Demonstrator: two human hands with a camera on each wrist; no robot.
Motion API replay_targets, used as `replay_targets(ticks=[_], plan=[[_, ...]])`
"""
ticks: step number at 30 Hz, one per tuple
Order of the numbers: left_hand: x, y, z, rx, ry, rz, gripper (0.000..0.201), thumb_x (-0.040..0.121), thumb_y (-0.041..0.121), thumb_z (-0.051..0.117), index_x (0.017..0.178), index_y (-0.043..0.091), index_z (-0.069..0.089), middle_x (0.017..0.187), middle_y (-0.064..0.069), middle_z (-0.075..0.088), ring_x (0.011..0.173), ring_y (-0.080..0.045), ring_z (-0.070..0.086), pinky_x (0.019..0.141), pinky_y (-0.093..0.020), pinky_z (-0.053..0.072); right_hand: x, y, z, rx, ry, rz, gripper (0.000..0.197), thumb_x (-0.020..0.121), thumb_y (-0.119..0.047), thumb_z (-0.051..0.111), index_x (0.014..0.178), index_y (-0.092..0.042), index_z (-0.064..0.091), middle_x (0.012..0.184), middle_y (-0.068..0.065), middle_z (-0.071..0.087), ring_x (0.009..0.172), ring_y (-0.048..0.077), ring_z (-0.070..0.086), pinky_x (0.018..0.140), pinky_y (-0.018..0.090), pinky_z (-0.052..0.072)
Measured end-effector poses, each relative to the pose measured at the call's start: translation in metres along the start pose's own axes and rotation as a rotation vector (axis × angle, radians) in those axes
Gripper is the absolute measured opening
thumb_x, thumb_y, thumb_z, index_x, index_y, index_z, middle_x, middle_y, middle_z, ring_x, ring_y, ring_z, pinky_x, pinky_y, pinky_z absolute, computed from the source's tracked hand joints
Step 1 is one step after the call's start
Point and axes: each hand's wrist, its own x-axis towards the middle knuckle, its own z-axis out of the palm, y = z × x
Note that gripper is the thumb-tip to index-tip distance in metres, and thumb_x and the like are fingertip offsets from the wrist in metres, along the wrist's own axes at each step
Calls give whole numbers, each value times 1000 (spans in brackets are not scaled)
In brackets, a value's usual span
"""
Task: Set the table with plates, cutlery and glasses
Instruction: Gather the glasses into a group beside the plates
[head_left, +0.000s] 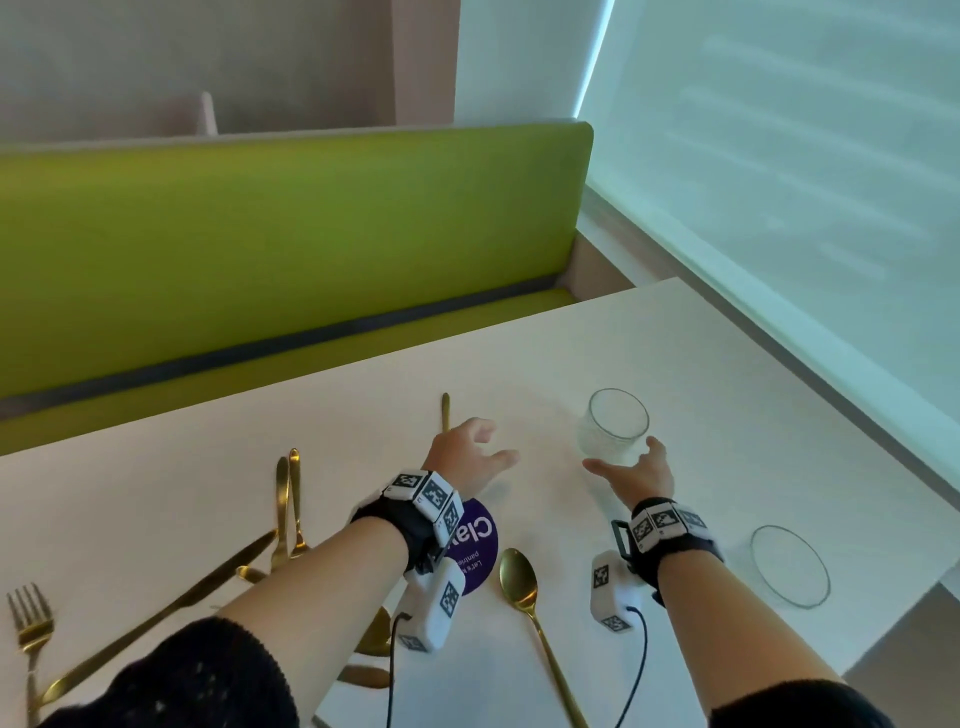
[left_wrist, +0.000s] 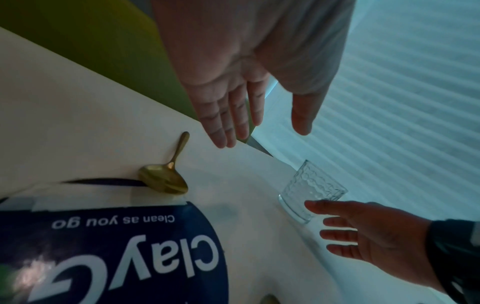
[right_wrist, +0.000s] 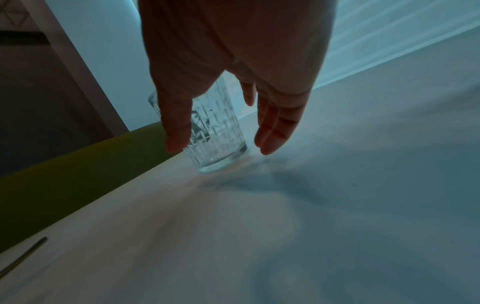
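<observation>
A clear ribbed glass stands upright on the white table. My right hand is open just on its near side. In the right wrist view the thumb and fingers flank the glass without closing on it. My left hand hovers open and holds nothing, left of the glass and over a gold spoon. That spoon lies bowl toward me in the left wrist view, below my left hand.
A second glass stands near the table's right edge. Another gold spoon lies between my arms beside a round purple sticker. Gold knives and forks lie at the left. A green bench runs behind the table.
</observation>
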Motion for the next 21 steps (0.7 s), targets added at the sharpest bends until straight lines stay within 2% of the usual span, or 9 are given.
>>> replay_targets(ticks=[9,14,17,19,21], plan=[[8,0,6,-21,-43,-33,54,84,39,66,131,19,50,132,2,57,116,-14,57,90,-18,39,10,-14,14,134,92,-39,95,63,-27,86,141,-13,33,136,10,51,128,28,47,107,34,36],[8,-2,6,-23,-48,-36,58,83,38,67,134,19,45,132,1,56,114,-15,58,90,-20,40,3,-20,17,155,112,-49,75,67,-23,83,130,-12,43,127,10,58,119,28,53,99,32,41],[4,-3,8,-22,-54,-23,73,80,37,70,141,18,34,139,0,50,121,-17,54,93,-21,39,-15,-22,16,96,38,-105,72,67,-24,83,128,-13,46,126,11,57,118,27,53,98,31,42],[0,0,11,-36,-74,5,87,76,34,75,146,18,26,146,-1,43,130,-17,47,101,-24,37,-30,-22,14,53,-68,-168,73,65,-26,84,127,-15,48,123,8,58,116,25,54,97,31,43],[-4,5,18,-42,-117,38,101,71,31,80,149,19,18,153,0,34,138,-17,37,109,-27,32,-45,-22,11,76,-202,-211,74,62,-25,86,126,-16,50,119,8,60,110,23,58,94,33,49]])
